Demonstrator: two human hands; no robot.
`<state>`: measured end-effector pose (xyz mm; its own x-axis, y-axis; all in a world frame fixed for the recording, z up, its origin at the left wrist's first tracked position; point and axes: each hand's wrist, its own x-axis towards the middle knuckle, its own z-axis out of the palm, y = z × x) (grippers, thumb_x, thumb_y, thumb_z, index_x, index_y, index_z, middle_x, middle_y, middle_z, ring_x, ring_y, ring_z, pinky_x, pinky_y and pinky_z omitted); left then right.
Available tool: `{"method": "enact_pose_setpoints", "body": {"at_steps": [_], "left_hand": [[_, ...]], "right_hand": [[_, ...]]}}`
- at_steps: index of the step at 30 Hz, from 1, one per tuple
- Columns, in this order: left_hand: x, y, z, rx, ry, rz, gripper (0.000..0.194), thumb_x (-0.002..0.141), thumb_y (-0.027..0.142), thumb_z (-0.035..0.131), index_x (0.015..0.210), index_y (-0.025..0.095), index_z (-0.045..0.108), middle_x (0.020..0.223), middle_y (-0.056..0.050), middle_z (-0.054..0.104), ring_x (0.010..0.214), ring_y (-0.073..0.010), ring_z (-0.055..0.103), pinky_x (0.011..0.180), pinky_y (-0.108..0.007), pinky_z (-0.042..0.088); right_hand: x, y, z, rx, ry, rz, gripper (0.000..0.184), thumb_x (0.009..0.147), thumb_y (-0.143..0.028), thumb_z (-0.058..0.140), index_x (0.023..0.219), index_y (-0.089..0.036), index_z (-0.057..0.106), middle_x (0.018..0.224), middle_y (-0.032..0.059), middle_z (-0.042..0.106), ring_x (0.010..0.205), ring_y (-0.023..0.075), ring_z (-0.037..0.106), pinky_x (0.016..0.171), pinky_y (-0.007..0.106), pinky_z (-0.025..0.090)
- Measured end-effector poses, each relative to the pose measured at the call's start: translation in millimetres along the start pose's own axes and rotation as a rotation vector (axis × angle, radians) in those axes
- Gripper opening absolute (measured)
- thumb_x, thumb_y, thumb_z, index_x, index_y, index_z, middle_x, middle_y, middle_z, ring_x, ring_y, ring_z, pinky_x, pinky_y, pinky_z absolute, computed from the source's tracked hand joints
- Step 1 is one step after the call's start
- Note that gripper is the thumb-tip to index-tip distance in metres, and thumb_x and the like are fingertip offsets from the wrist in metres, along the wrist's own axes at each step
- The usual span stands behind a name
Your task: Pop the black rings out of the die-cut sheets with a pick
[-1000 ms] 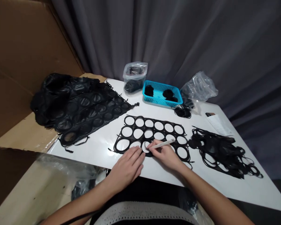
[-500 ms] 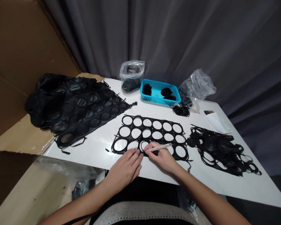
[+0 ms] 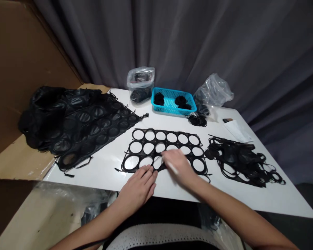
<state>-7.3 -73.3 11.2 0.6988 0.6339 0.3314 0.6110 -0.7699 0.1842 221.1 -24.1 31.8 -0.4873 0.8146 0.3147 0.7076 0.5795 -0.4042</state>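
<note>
A black sheet with rows of round holes [image 3: 167, 142] lies flat on the white table, the white top showing through the holes. My left hand [image 3: 139, 182] rests palm down at its near edge, fingers stretched out and touching the front row. Just right of it, my right hand [image 3: 178, 166] is closed around a slim white pen-shaped tool [image 3: 174, 168]. Motion blurs this hand and the tool. The hand is over the front and middle rows, near the third hole from the left, and covers part of the sheet. I cannot make out the tool's tip clearly.
A large black sheet with circles [image 3: 91, 118] is heaped at left by a cardboard box [image 3: 21, 52]. A crumpled black holed piece [image 3: 242, 159] lies right. Behind are a blue basket [image 3: 169, 110], a bagged tub [image 3: 141, 85], a plastic bag [image 3: 216, 92] and black cord [image 3: 197, 120].
My right hand has lifted slightly and turned, and the white tool now points back toward me instead of rightward. My left hand stays on the sheet's edge. The view has shifted a little.
</note>
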Motion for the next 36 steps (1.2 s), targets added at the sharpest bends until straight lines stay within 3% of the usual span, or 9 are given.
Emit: {"method": "enact_pose_setpoints", "body": {"at_steps": [4, 6, 8, 11, 14, 20, 27, 32, 36], "left_hand": [[-1.2, -3.7, -3.5, -0.006, 0.017, 0.004, 0.034, 0.098, 0.019, 0.048, 0.131, 0.013, 0.056, 0.125, -0.013, 0.064, 0.121, -0.0296, 0.056, 0.104, -0.046, 0.048], [2.3, -4.0, -5.0, -0.019, 0.038, -0.009, 0.031, 0.098, 0.019, 0.048, 0.127, 0.013, 0.058, 0.121, -0.013, 0.065, 0.119, -0.0296, 0.057, 0.103, -0.048, 0.048], [10.7, -1.4, -5.1, -0.046, 0.066, -0.026, 0.027, 0.098, 0.019, 0.048, 0.121, 0.014, 0.061, 0.116, -0.013, 0.066, 0.118, -0.0290, 0.058, 0.102, -0.047, 0.049], [28.9, 7.2, -1.0, -0.066, 0.071, 0.036, 0.030, 0.098, 0.019, 0.048, 0.126, 0.013, 0.059, 0.124, -0.015, 0.063, 0.126, -0.0295, 0.054, 0.105, -0.046, 0.048], [42.1, 15.6, 7.1, -0.048, 0.017, 0.112, 0.035, 0.099, 0.022, 0.047, 0.131, 0.010, 0.055, 0.132, -0.017, 0.060, 0.128, -0.0307, 0.053, 0.107, -0.048, 0.047], [40.9, 17.7, 17.4, -0.049, -0.009, 0.108, 0.034, 0.099, 0.021, 0.049, 0.130, 0.010, 0.057, 0.126, -0.017, 0.062, 0.126, -0.0308, 0.055, 0.108, -0.048, 0.046], [41.4, 17.3, 15.3, -0.083, -0.009, 0.091, 0.036, 0.098, 0.020, 0.048, 0.132, 0.012, 0.056, 0.126, -0.016, 0.063, 0.126, -0.0300, 0.055, 0.108, -0.049, 0.046], [43.2, 16.3, 13.1, -0.059, -0.046, 0.112, 0.036, 0.098, 0.019, 0.048, 0.132, 0.011, 0.056, 0.125, -0.015, 0.063, 0.125, -0.0304, 0.055, 0.108, -0.048, 0.047], [43.4, 15.7, 13.2, -0.059, -0.044, 0.117, 0.036, 0.098, 0.019, 0.048, 0.131, 0.010, 0.056, 0.124, -0.015, 0.063, 0.124, -0.0308, 0.056, 0.108, -0.048, 0.047]], "right_hand": [[16.8, 50.9, -34.7, -0.022, 0.296, 0.383, 0.017, 0.096, -0.023, 0.045, 0.084, -0.021, 0.057, 0.089, 0.0091, 0.069, 0.081, 0.0247, 0.060, 0.077, 0.038, 0.043], [11.0, 63.0, -47.3, 0.079, 0.308, 0.503, 0.016, 0.095, -0.028, 0.049, 0.082, -0.022, 0.057, 0.090, 0.0070, 0.069, 0.078, 0.0230, 0.061, 0.074, 0.036, 0.044], [-1.7, 59.8, -51.1, 0.235, 0.218, 0.545, 0.016, 0.094, -0.031, 0.052, 0.082, -0.022, 0.059, 0.091, 0.0048, 0.071, 0.080, 0.0216, 0.062, 0.075, 0.034, 0.045], [-22.0, 36.0, -42.9, 0.450, 0.040, 0.515, 0.014, 0.092, -0.031, 0.055, 0.085, -0.022, 0.062, 0.094, 0.0030, 0.072, 0.085, 0.0200, 0.064, 0.077, 0.032, 0.047], [-34.4, 12.7, -29.4, 0.585, -0.047, 0.514, 0.013, 0.093, -0.029, 0.055, 0.084, -0.022, 0.061, 0.092, 0.0021, 0.071, 0.085, 0.0187, 0.064, 0.078, 0.031, 0.049], [-39.5, 5.0, -16.7, 0.592, -0.027, 0.490, 0.009, 0.091, -0.022, 0.056, 0.083, -0.022, 0.061, 0.094, 0.0021, 0.070, 0.092, 0.0196, 0.063, 0.086, 0.033, 0.048], [-40.7, 3.5, -16.2, 0.498, -0.024, 0.379, 0.015, 0.092, -0.019, 0.055, 0.079, -0.022, 0.058, 0.093, 0.0025, 0.068, 0.093, 0.0199, 0.061, 0.085, 0.034, 0.048], [-44.8, -0.5, -15.1, 0.424, -0.006, 0.269, 0.011, 0.095, -0.016, 0.053, 0.089, -0.023, 0.059, 0.094, 0.0036, 0.066, 0.093, 0.0200, 0.059, 0.084, 0.034, 0.047], [-46.8, -0.2, -14.3, 0.484, 0.011, 0.312, 0.013, 0.095, -0.018, 0.053, 0.083, -0.023, 0.056, 0.101, 0.0039, 0.067, 0.098, 0.0197, 0.061, 0.087, 0.034, 0.047]]}}
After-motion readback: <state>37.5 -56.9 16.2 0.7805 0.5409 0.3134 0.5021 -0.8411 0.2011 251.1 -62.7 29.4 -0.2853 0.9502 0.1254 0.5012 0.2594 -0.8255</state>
